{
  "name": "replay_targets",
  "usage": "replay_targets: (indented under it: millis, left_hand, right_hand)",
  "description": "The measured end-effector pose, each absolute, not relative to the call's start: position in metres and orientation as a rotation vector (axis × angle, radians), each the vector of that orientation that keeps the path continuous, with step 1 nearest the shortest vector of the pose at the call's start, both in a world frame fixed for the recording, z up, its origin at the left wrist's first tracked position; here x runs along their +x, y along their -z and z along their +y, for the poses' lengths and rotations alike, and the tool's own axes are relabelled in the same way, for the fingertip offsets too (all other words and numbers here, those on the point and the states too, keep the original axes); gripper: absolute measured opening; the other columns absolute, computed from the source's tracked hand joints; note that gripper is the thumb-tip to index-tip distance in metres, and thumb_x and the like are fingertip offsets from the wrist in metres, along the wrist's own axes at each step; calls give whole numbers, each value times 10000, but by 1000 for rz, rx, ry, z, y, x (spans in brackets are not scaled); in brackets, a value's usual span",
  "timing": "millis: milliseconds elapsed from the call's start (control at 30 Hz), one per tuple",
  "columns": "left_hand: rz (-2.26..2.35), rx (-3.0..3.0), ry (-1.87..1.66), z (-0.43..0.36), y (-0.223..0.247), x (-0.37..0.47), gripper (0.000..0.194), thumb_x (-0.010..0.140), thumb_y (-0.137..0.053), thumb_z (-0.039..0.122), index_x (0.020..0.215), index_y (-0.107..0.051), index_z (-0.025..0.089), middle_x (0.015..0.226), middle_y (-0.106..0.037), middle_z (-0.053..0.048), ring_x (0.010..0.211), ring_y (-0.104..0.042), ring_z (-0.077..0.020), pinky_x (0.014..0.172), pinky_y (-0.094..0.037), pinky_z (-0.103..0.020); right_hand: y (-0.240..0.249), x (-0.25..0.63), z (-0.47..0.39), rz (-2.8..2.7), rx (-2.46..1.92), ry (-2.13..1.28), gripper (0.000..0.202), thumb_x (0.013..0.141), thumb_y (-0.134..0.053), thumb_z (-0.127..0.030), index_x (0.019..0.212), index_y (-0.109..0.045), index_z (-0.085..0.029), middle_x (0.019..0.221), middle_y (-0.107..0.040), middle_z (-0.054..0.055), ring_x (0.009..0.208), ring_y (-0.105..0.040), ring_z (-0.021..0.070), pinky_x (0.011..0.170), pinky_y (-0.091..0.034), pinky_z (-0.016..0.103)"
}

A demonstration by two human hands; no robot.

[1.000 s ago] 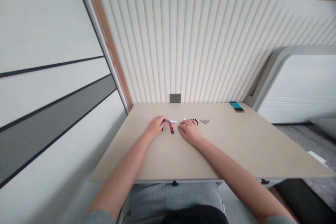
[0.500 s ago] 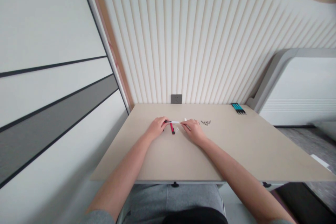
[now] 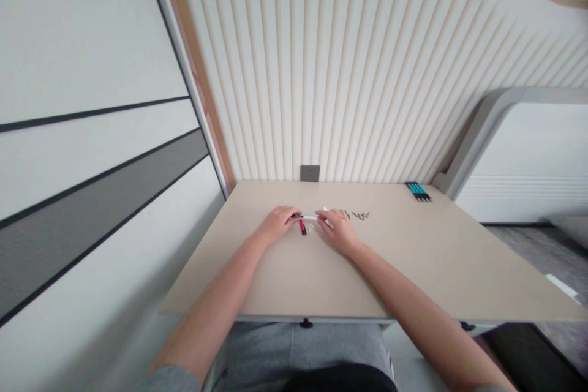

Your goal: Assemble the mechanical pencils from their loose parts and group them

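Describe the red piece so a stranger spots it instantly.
Find the dark socket above the beige table. Below it, a white stick shows between the left hand and right hand. Nearer lies the red piece, black-ended, unlike the small white bits beside it.

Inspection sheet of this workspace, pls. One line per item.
Surface: pale tan table, matte look, rear edge along the wall.
Job's things: black-and-white stick between the hands; red piece with a black end on the near side of it; white bits right of the red piece.
Clutter: loose grey bits beyond the right hand, too small to identify; row of teal sticks at the rear right.
Grips: left grip closed on the stick's black end; right grip at its white end, hold too small to tell.
Cables: nothing seen.
Surroundings: ribbed wall, dark socket just above the table, panelled cabinet left.
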State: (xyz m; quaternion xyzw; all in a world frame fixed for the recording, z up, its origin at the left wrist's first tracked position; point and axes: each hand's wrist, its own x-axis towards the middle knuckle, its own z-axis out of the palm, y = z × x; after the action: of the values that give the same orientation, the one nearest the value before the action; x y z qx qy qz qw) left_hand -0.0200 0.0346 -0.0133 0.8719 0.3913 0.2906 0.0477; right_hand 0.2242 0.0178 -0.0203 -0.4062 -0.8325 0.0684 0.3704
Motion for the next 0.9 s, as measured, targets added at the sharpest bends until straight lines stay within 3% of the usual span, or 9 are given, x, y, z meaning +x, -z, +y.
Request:
replay_targets:
  millis: [300, 433, 533, 900]
  left_hand:
    - [1166, 2534, -1009, 31, 11, -15, 211, 959, -480, 315, 1049, -635, 202, 993, -706, -57, 931, -649, -192, 859, -479, -323]
    - [1202, 2219, -1146, 29, 11, -18, 228, 959, -466, 339, 1102, -567, 194, 986, -712, -56, 913, -669, -184, 810, -498, -296]
    - [1190, 2105, -1208, 29, 11, -20, 224, 968, -435, 334, 1124, -515, 194, 985, -712, -55, 903, -673, -174, 799, -499, -288]
    - [1306, 2587, -891, 27, 9, -15, 208, 965, -439, 319, 1062, -582, 204, 964, -665, -53, 906, -615, -198, 835, -467, -330]
  right_hand:
    - [14, 232, 21, -2091, -1237, -80, 282, 978, -440, -365, 1105, -648, -224, 977, -711, 57, 930, -600, 188, 845, -371, 303]
    - [5, 245, 20, -2195, -1407, -16, 299, 984, -422, -348, 962, -695, -229, 950, -714, 43, 929, -584, 189, 819, -326, 299]
    - [1, 250, 19, -2338, -1482, -7, 267, 966, -460, -355, 973, -705, -248, 962, -710, 34, 960, -571, 186, 828, -295, 305]
    - [-4, 244, 12, -2510, -1529, 26, 282, 961, -451, -362, 991, -713, -263, 993, -681, 51, 1003, -542, 197, 817, -274, 315]
